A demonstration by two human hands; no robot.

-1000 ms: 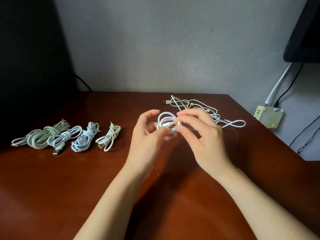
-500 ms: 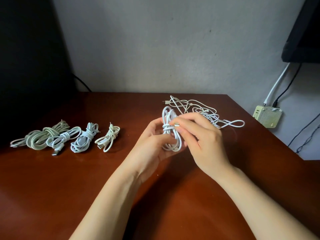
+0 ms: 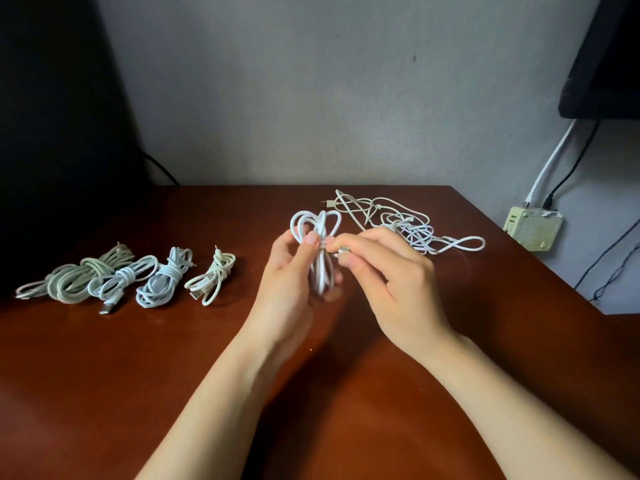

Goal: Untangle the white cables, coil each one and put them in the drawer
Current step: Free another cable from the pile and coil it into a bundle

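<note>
A coiled white cable (image 3: 317, 226) stands upright above the middle of the brown table (image 3: 173, 358). My left hand (image 3: 294, 285) grips its lower half, thumb pressed on the wrapped waist. My right hand (image 3: 388, 271) pinches the cable's metal plug end right beside that waist. Behind my right hand lies a tangle of white cables (image 3: 405, 223) on the table. Several finished coils (image 3: 162, 278) lie in a row at the left. No drawer is in view.
A dark panel (image 3: 52, 133) fills the left side. The table's right edge runs diagonally; past it a cream adapter (image 3: 533, 233) hangs on the wall with cords. A black screen corner (image 3: 609, 64) is at the top right.
The coil has been turned upright in my left hand and lifted a little. My right hand has gone from wrapping the end round the middle to pinching the plug beside it.
</note>
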